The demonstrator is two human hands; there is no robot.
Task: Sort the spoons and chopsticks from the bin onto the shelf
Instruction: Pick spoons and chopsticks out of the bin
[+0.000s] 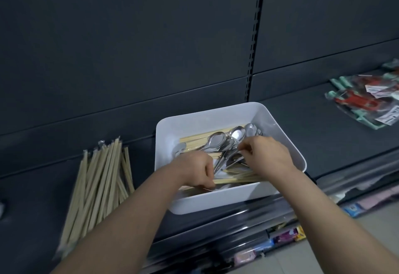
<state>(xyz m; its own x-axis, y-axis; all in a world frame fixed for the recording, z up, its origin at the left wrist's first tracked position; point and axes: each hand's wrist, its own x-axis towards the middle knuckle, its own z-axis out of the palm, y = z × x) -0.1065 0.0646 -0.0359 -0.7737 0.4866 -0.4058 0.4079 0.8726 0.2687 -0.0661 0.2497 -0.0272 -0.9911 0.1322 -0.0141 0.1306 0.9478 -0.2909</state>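
A white plastic bin (282, 131) stands on the dark shelf (306, 126). Inside it lie several metal spoons (218, 138) mixed with wrapped wooden chopsticks (194, 139). Both my hands are down in the bin. My left hand (195, 171) is closed around a bundle of chopsticks (237, 179) near the bin's front wall. My right hand (266, 153) pinches the spoon handles in the middle of the bin. A pile of wrapped chopsticks (97, 185) lies on the shelf to the left of the bin.
Packaged goods in red and mint green (367, 101) lie on the shelf at the far right. The slotted upright (254, 36) splits the dark back panel. Lower shelves with coloured packets (287, 236) and a pale floor show at bottom right.
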